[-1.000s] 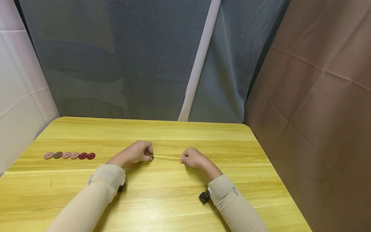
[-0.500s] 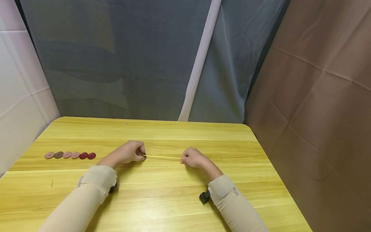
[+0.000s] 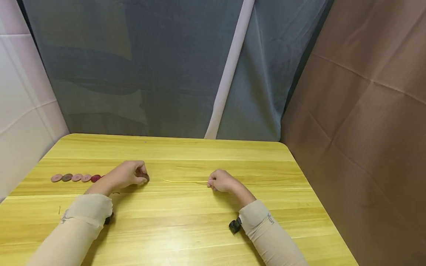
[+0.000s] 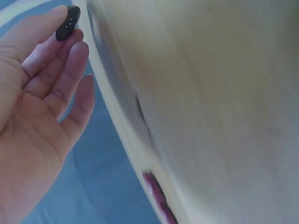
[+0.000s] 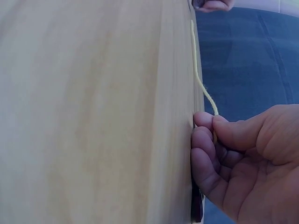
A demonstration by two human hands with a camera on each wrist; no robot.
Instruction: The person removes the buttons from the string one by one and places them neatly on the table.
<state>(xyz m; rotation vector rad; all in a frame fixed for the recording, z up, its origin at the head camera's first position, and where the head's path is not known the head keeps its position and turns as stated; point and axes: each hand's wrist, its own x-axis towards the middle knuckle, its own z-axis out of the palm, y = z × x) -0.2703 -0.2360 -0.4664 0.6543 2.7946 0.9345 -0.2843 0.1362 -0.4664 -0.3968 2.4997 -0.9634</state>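
Note:
My left hand (image 3: 124,175) pinches a dark brown button (image 4: 68,23) between thumb and index finger, its holes facing the left wrist view. The other fingers stay loosely bent. A yellow string (image 3: 184,181) lies nearly straight across the table, its left end free and apart from the left hand. Its right end is pinched between thumb and index finger of my right hand (image 5: 243,154). Left of the left hand, a row of pink, brown and dark red buttons (image 3: 77,177) lies on the table. The forearm and hand partly hide the rightmost button.
The yellow wooden table (image 3: 186,218) has a grey curtain (image 3: 166,74) behind it and a brown cloth (image 3: 362,111) at its right. A dark red thing (image 5: 198,207), partly hidden, sits below the right hand in the right wrist view.
The left hand has moved left with the button, off the end of the string. The string, taut between both hands before, now lies slack. The right hand has stayed in place.

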